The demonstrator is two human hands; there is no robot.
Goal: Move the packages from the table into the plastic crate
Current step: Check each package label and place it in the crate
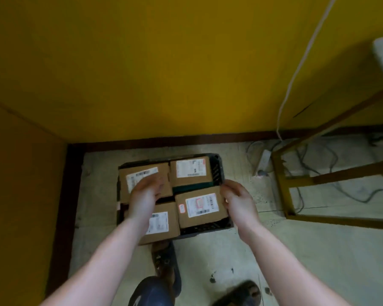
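Head view: yellow table frame (pixel 282 191) and cables (pixel 332 173) right of crate (pixel 218 171). Four packages (pixel 191 171) inside, one per corner. Over far-left package (pixel 139 173), left hand (pixel 145 193) loose; right hand (pixel 238 199) gripping near-right package (pixel 200 206) at its right edge.

Colours, crate and surroundings
Black slotted crate (pixel 217 171); brown cardboard packages (pixel 200 221); white labels (pixel 190 168), some red-marked; mustard-yellow wall (pixel 164 62).

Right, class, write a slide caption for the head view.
Left hand and right hand reach over four labelled packages in a plastic crate on the floor.
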